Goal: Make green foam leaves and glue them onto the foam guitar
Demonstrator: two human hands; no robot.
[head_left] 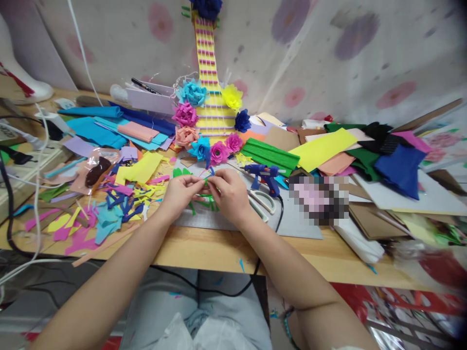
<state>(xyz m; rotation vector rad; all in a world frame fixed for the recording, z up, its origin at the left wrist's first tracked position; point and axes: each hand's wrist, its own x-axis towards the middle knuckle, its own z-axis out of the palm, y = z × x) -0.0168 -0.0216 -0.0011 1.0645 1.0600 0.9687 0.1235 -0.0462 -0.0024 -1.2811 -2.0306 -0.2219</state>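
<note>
My left hand (182,193) and my right hand (230,195) meet over a grey cutting mat (299,230), fingertips pinched together. Between them is a small green piece of paper, mostly covered by the fingers. Cut green paper pieces (181,172) with fringed edges lie just behind and beneath my hands. Right of my right hand rest scissors (263,202) with pale handles, and a blue glue gun (265,176) lies just behind them. Standing behind my hands is a yellow paper guitar (207,58) with white strings and colourful paper flowers (219,152) along its body.
Colourful paper scraps (109,216) cover the table's left side. Folded crepe paper (326,148) is piled at the right, beside a blurred-out object (319,200). The glue gun's black cord (233,294) hangs over the front edge. White cables (44,146) run at the left.
</note>
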